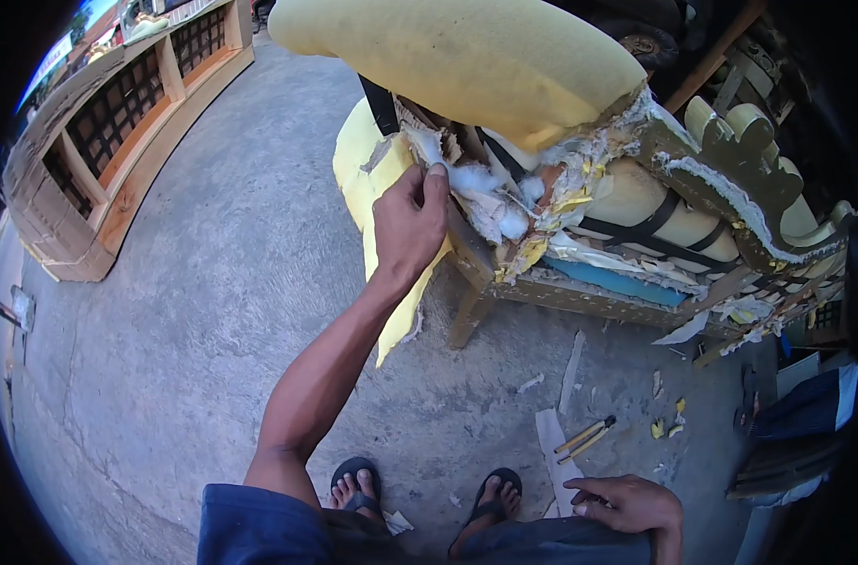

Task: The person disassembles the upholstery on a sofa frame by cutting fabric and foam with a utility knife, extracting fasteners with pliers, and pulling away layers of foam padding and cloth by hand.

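A partly stripped sofa [579, 294] stands ahead, with torn padding along its wooden frame. My left hand [410, 226] reaches to its near end and is closed on the edge of a hanging yellow foam sheet [361, 174]. White fibre stuffing [476, 177] bulges out beside those fingertips. Above, a thick yellow foam roll [466, 56] covers the sofa's upper edge. My right hand [628, 504] hangs low by my leg, fingers loosely apart, with nothing visible in it. Close to it, pincers with yellowish handles [584, 439] lie on the floor.
A wooden frame with black webbing [128, 118] stands at the upper left. Fabric strips [551, 443] and foam scraps [669, 424] litter the concrete floor [212, 282]. My sandalled feet [358, 485] are below. Dark cloth [801, 405] is at the right edge.
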